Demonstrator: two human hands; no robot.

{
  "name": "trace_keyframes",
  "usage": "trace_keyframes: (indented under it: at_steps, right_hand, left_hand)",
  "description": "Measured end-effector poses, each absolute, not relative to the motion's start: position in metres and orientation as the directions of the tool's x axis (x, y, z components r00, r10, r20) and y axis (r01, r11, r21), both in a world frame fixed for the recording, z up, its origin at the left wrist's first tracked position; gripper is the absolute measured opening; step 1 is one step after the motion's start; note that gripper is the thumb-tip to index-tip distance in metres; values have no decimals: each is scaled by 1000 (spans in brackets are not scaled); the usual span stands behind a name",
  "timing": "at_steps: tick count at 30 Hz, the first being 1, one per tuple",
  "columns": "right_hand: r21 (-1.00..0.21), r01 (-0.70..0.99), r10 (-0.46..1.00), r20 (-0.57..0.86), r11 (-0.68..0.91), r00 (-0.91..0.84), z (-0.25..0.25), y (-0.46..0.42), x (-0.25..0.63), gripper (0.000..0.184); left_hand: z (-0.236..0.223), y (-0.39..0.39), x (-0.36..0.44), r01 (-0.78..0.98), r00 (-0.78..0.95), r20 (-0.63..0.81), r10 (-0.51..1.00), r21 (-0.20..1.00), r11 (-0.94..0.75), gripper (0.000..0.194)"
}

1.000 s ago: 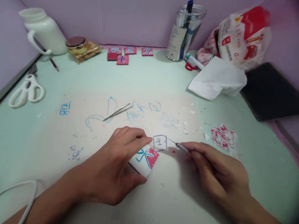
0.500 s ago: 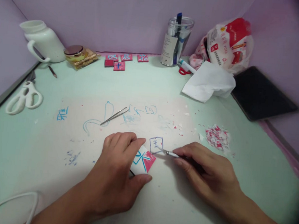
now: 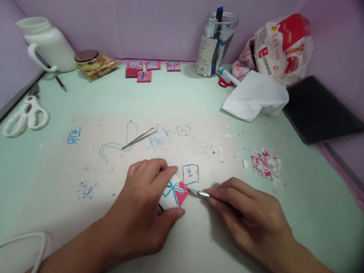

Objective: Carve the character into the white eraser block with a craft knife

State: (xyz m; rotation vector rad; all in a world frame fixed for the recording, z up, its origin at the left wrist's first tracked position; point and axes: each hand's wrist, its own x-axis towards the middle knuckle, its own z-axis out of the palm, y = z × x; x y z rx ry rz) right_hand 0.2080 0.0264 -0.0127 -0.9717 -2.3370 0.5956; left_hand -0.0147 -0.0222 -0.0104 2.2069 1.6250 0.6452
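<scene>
My left hand [image 3: 149, 205] grips a square block [image 3: 175, 192] between thumb and fingers, pressed down on the tabletop. Its upper face is white with blue strokes, and the right corner is pink. Part of the block is hidden under my fingers. In my right hand [image 3: 248, 212] is a craft knife [image 3: 203, 193], pinched near its metal collar. The blade's tip is at the pink corner of the block; whether it touches, I cannot tell. Just beyond the block, a purple square with a character in it [image 3: 190, 174] is drawn on the surface.
Tweezers [image 3: 138, 139] lie past my left hand. Pink and white shavings [image 3: 265, 164] are heaped at right. White-handled scissors [image 3: 27, 116] rest at left. Farther back are several pink carved blocks [image 3: 152, 65], a pen jar [image 3: 218, 45], crumpled paper [image 3: 257, 98] and a black tablet [image 3: 324, 110].
My right hand has brought the knife tip down from the drawn purple square to the block's pink corner. My left hand keeps its hold. The whole view has shifted slightly.
</scene>
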Motion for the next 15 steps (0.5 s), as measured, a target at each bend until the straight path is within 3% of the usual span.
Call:
trace_keyframes:
  at_steps: [6,15]
  right_hand:
    - [-499,527,720,374,688,-585,-14,29,204,15]
    - [-518,495,710,403,697,-578,-16,30,202,16]
  left_hand:
    - [-10,-23,-15,793,248,160,956,533,-295,46]
    - [-9,-22,-14,790,252,173,952,532,-305,44]
